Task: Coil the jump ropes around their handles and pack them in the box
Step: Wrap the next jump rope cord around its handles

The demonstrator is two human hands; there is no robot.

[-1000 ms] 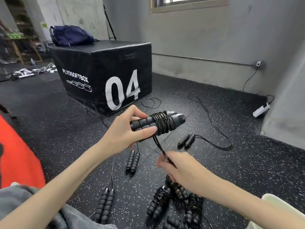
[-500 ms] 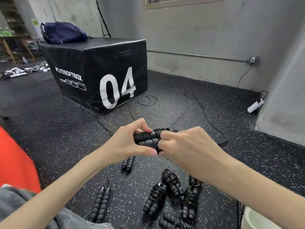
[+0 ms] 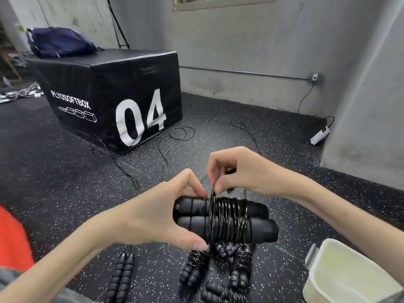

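The black plyo box [image 3: 113, 99] stands on the speckled floor [image 3: 273, 154] toward its far left, lettered "PLYOSOFTBOX" over a large white "04". At the floor's near right corner sits the pale plastic box [image 3: 358, 281], open and apparently holding nothing. Held above the floor's near middle is the pair of handles [image 3: 227, 221], long axis running left to right, rope coils banding their middle. The left hand [image 3: 153, 217] has its grip closed round the handles' left end; the right hand [image 3: 247, 171], above them, pinches the rope's last loop [image 3: 213, 194] at the coil's left edge. The box lies nearer the right hand. Coiled ropes [image 3: 218, 270] lie below on the floor.
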